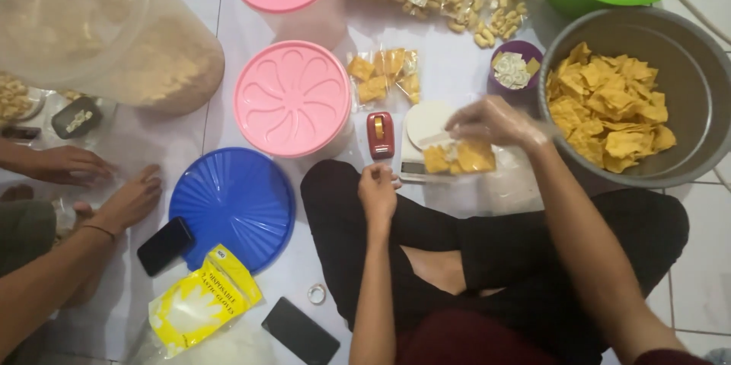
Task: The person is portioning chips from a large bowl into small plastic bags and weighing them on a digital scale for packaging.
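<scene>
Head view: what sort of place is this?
Probably a home floor used for packing snacks: white tiled floor, a metal basin of yellow chips, and pink-lidded jars.

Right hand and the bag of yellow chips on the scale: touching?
Touching. The head view shows the right hand lying over the top of the clear bag of yellow chips on the white scale, fingers on the plastic with no gap visible.

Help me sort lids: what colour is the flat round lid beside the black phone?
Blue lid, ribbed, seen in the head view.
</scene>
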